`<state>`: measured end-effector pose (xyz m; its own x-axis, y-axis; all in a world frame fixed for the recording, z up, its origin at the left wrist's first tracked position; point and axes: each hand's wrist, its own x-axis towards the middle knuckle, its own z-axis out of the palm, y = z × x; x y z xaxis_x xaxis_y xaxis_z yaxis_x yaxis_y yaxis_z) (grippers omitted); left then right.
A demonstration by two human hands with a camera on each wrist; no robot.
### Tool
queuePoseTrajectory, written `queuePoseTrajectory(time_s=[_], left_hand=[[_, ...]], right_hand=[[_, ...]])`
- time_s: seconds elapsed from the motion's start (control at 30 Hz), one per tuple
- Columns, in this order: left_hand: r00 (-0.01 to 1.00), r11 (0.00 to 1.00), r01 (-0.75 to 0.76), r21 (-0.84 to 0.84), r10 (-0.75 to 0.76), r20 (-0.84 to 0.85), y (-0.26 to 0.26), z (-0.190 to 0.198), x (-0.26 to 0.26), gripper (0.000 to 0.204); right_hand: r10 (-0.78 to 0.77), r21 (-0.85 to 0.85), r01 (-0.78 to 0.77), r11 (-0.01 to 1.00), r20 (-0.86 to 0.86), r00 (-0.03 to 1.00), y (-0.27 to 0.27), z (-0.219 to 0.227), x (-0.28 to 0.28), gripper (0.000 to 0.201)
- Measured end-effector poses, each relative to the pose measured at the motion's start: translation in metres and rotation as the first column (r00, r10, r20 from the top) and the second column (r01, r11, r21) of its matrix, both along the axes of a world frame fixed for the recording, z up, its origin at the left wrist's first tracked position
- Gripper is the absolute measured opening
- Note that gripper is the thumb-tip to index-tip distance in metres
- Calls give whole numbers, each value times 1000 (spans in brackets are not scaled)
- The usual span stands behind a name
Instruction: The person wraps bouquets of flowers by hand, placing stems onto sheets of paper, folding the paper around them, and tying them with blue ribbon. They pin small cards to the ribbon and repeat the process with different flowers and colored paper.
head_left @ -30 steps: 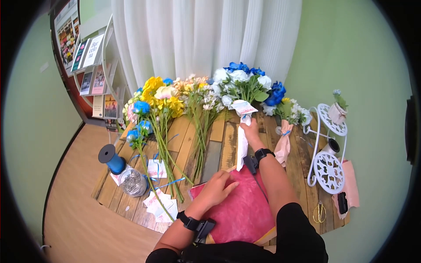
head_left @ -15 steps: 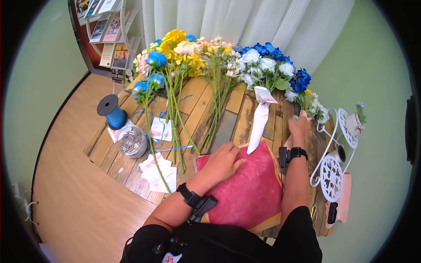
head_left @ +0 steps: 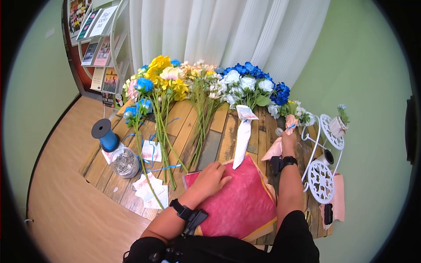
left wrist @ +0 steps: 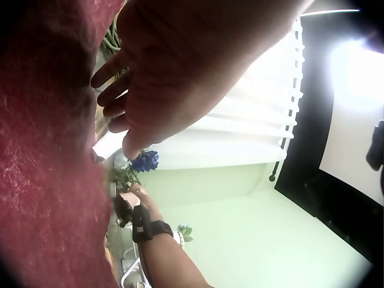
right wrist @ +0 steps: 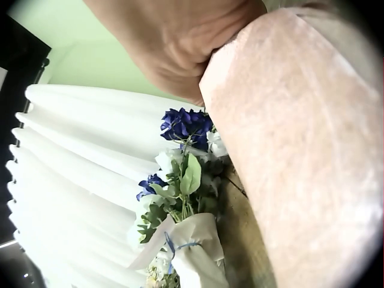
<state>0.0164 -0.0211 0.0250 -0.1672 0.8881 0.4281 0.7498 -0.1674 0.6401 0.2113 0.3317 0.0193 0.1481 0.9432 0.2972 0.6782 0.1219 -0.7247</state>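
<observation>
My right hand (head_left: 288, 141) grips the neck of a small bouquet wrapped in pale pink paper (head_left: 272, 150), just below its blue ribbon. The wrapped end slants toward the lower left, and this paper (right wrist: 294, 132) fills much of the right wrist view. My left hand (head_left: 211, 179) rests on the stack of crimson wrapping paper (head_left: 241, 204), fingers relaxed and holding nothing. Between the hands lies a bouquet in white paper (head_left: 241, 140), its tip over the top corner of the stack. White roses (head_left: 247, 83) and blue flowers (head_left: 280, 93) spread beyond it.
Long-stemmed yellow flowers (head_left: 160, 65) lie at the left. Nearby are a blue ribbon spool (head_left: 107, 136), a jar of metal pins (head_left: 125, 163) and printed cards (head_left: 149, 190). A white metal plant stand (head_left: 321, 180) stands close to the right forearm, with a white spool (head_left: 325, 157) beside it.
My right hand has let go of the white-wrapped bouquet, moved right and taken hold of the pink-wrapped one, whose lower end has swung left. My left hand has stayed on the crimson paper.
</observation>
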Motion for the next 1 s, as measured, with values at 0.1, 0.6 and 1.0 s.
queuePoseTrajectory(time_s=[0.1, 0.6, 1.0], left_hand=[[1000, 1000, -2, -3, 2, -5, -1, 2, 1, 26], [998, 998, -60, 17, 60, 4, -3, -1, -3, 31], [982, 955, -170, 243, 142, 127, -26, 43, -12, 22]], right_hand=[[-20, 120, 21, 993, -5, 1000, -22, 29, -6, 41], [328, 418, -216, 882, -217, 919, -181, 122, 46, 32], [464, -53, -563, 824, -508, 726, -348, 24, 36, 22]])
